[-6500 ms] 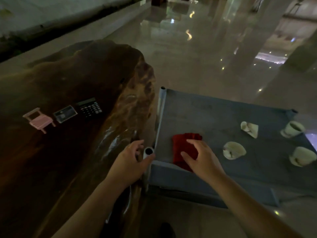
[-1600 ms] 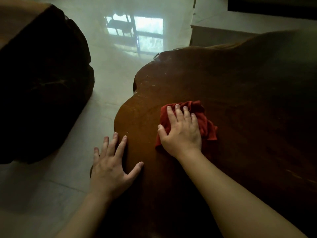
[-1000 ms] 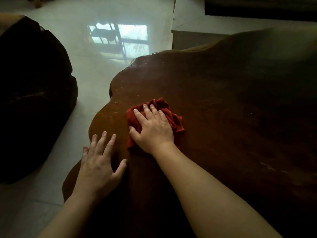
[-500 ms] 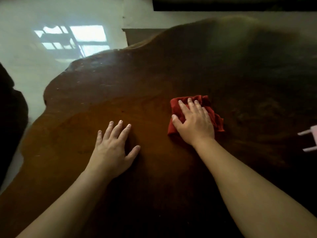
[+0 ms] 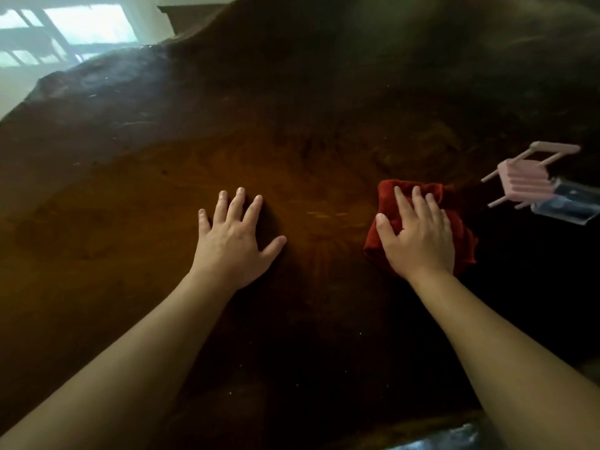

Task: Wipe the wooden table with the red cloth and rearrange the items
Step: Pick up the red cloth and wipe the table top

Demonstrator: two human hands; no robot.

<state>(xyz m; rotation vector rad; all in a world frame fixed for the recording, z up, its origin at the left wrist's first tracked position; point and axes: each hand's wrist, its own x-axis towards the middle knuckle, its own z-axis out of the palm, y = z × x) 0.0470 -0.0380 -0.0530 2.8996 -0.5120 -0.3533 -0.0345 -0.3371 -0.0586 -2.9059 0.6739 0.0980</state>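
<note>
A: Nearest the camera?
B: 2 bare forearms reaching out over the dark wooden tabletop (image 5: 292,164).

A: Left hand (image 5: 232,241)?
B: Flat on the bare wood, palm down, fingers spread, holding nothing.

A: Right hand (image 5: 418,238)?
B: Pressed flat on the bunched red cloth (image 5: 386,196), fingers extended rather than curled round it.

A: Farther off?
B: Small pink chair (image 5: 526,181) near the cloth, apart from it. Clear rectangular case (image 5: 565,206) touching the chair, cut by the right edge. Beyond the far-left rim, pale glossy floor (image 5: 65,37) mirroring a window.

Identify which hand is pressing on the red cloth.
The right hand, palm down on the red cloth. The left hand lies flat on bare wooden table.
</note>
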